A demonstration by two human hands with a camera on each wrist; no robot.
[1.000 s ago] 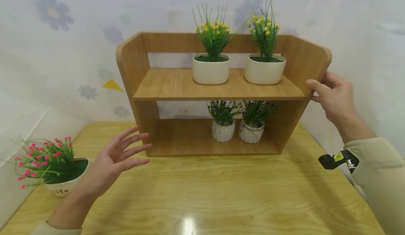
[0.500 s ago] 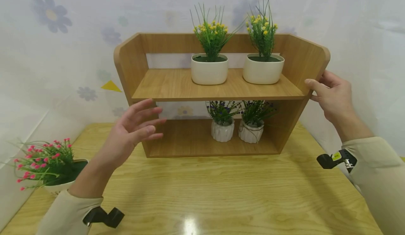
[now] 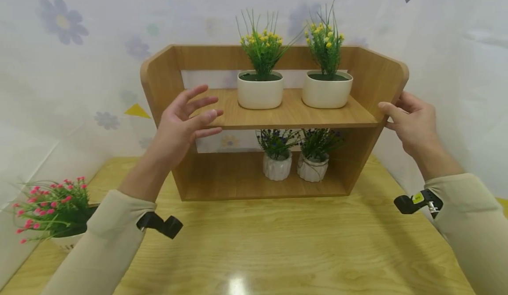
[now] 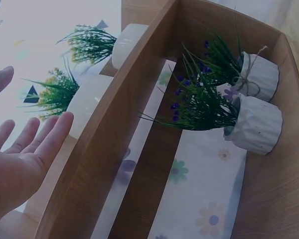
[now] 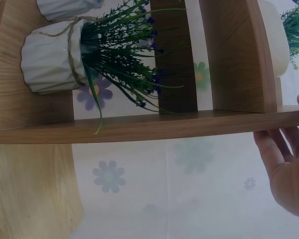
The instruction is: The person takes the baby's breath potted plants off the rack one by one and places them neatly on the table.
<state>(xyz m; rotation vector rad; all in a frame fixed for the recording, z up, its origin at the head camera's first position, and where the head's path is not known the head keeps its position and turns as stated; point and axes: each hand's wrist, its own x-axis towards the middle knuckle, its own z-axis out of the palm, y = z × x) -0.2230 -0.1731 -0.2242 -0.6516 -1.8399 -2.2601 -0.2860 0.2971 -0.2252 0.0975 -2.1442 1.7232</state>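
Observation:
A two-tier wooden shelf (image 3: 278,119) stands on the table. My right hand (image 3: 416,125) grips its right side panel, thumb on the inner face and fingers outside, as the right wrist view also shows. My left hand (image 3: 184,123), fingers spread and holding nothing, is in front of the upper board's left end. Two cream oval pots (image 3: 260,93) (image 3: 327,91) with yellow flowers stand on the upper board, the nearer one to the right of my left fingertips. Below them, two white ridged pots (image 3: 277,167) (image 3: 312,169) with dark purple flowers sit on the lower board, one tied with twine.
A cream pot of pink flowers (image 3: 55,211) stands on the table's left side, partly behind my left sleeve. The wooden table (image 3: 278,242) extends in front of the shelf. Behind hangs a flower-print cloth (image 3: 95,65) with dark pennants.
My left hand has risen from beside the shelf's lower left corner to the upper board, moving right as well. My right hand keeps its grip on the side panel.

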